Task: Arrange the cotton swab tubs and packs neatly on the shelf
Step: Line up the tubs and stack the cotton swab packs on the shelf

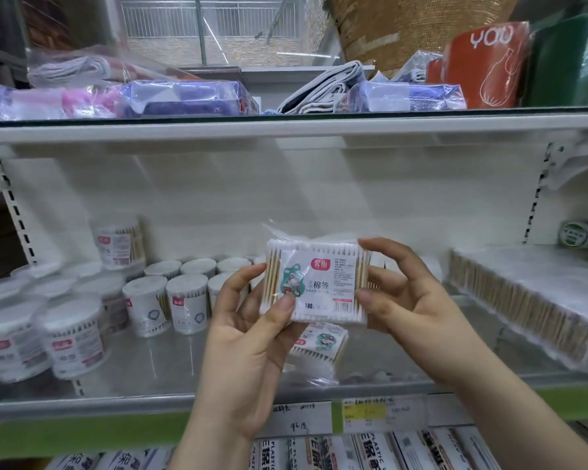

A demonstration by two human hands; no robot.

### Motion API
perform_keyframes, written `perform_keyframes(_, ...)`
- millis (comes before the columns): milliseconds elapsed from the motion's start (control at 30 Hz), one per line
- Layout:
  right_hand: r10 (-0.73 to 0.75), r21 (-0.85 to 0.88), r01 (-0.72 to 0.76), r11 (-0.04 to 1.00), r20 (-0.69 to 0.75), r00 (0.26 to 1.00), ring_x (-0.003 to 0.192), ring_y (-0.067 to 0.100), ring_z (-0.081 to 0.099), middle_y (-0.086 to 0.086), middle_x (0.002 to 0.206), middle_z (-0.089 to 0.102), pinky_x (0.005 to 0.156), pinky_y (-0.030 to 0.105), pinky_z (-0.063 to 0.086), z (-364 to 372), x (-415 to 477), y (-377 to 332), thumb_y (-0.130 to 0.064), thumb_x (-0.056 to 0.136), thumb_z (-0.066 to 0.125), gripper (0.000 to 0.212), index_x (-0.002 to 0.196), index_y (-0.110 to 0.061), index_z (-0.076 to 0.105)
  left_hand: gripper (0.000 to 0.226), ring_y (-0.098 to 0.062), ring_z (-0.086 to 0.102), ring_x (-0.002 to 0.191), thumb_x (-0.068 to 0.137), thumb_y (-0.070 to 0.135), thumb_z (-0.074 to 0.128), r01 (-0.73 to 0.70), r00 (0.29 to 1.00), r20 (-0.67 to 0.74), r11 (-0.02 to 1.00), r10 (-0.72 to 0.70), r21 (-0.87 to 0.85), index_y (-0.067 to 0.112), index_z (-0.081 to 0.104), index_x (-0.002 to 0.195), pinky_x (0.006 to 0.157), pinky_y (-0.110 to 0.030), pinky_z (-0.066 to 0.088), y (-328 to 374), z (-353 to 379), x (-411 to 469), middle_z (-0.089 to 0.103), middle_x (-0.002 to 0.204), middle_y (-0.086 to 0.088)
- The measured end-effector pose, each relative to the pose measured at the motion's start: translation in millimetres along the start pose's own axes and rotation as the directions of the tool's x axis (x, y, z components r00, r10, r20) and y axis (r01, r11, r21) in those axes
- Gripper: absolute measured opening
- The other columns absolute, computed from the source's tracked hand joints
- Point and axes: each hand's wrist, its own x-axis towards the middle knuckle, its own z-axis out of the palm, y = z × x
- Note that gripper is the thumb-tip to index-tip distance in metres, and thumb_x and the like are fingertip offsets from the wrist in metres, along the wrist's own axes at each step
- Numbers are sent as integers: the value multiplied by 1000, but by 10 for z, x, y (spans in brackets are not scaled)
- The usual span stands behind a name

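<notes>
**While a cotton swab pack point(316, 283) is held up, tubs point(184, 300) stand in rows**

Where the left hand point(248, 337) and right hand point(408, 310) meet before the shelf point(150, 395), thumbs and curled fingers pinch opposite edges of the clear pack, upright in the air above the shelf floor. Its label carries a red logo, the characters 棉签, the figure 180 and a green cartoon. A second pack point(319, 347) lies flat on the metal shelf just below. White tubs with red-logo labels stand to the left, one raised at the back. A wrapped bundle point(530, 300) of wooden-stick swabs lies at the right. On the upper shelf point(286, 128) sit bagged cloths point(184, 96) and an orange package point(486, 59) reading YOU. Handwritten price tags point(365, 413) sit on the green front rail; boxes point(384, 449) below read PLASTIC.
</notes>
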Motion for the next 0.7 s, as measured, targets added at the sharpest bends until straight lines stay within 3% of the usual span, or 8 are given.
perform_keyframes(300,1,-34,-1,999,-23,1000,95,22,70,4,107,72,71,28,57,-53,-40,-25,-13,72,61,46,114,-31,54,38,-30,70,95,67,-1,60,-8,1000,10,997,7,73,16,57,101,78,-43,58,-89,-3,6,71,106,-17)
perform_keyframes(433,-24,-134,17,991,-47,999,96,17,70,2,115,68,78,32,57,-25,-36,-7,-10,79,63,57,120,-46,47,39,-29,69,98,66,4,63,-18,1000,-20,986,21,164,18,57,102,83,-42,56,-125,-49,19,72,105,-13)
perform_keyframes(500,-24,-259,19,966,-18,1000,96,13,70,-11,125,56,82,35,57,-22,-28,0,-14,80,66,68,124,-57,36,41,-26,70,97,65,4,64,-13,1000,-12,980,16,196,19,57,102,83,-40,56,-140,-65,13,73,105,-10)
perform_keyframes(600,-26,-548,41,835,36,999,111,9,61,-37,123,43,90,38,54,-57,12,-38,-48,68,67,72,123,-68,24,44,-22,71,95,63,4,66,-3,1000,12,970,1,241,19,58,104,79,-34,59,-182,-79,-8,73,105,-4)
perform_keyframes(633,-37,-659,53,750,39,999,120,6,52,-34,132,37,98,36,49,-84,41,-61,-57,66,65,70,123,-68,26,44,-20,71,95,64,5,67,-10,1000,16,962,5,274,19,58,104,76,-31,59,-200,-87,-9,73,105,-2)
perform_keyframes(700,-49,-777,82,624,67,997,124,-4,39,-28,141,27,102,19,38,-128,104,-129,-54,70,67,60,121,-64,36,41,-17,71,93,68,3,68,-29,999,29,935,20,354,21,59,104,70,-23,57,-236,-95,-9,73,104,1)
